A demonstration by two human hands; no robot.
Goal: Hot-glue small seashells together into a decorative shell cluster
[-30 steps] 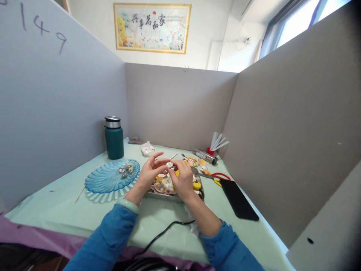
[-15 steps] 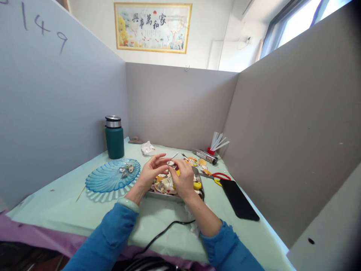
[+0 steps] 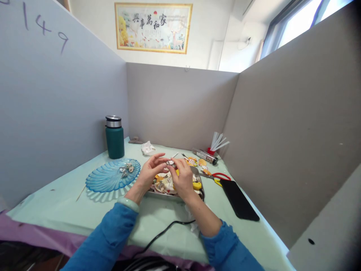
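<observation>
My left hand (image 3: 152,171) and my right hand (image 3: 182,178) meet above a metal tray (image 3: 166,196). Between their fingertips they pinch a small whitish, shell-like piece (image 3: 170,162); its exact kind is too small to make out. Below them the tray holds a heap of seashells (image 3: 162,187) and other small pieces, partly hidden by my hands. At its right side lies a yellow tool (image 3: 197,186), mostly covered, with a black cord near it. A thin white stick (image 3: 175,154) shows just behind my fingers.
Left stands a blue scalloped plate (image 3: 98,177) with small shells, behind it a green bottle (image 3: 114,141). To the right lie scissors (image 3: 221,176), a black phone (image 3: 239,199), a clear tube (image 3: 205,156) and a red cup (image 3: 211,151) of white sticks. A black cable (image 3: 166,229) crosses the front.
The small piece has turned slightly between my fingertips, and the fingers have shifted a little around it. Everything else on the table stays as it was.
</observation>
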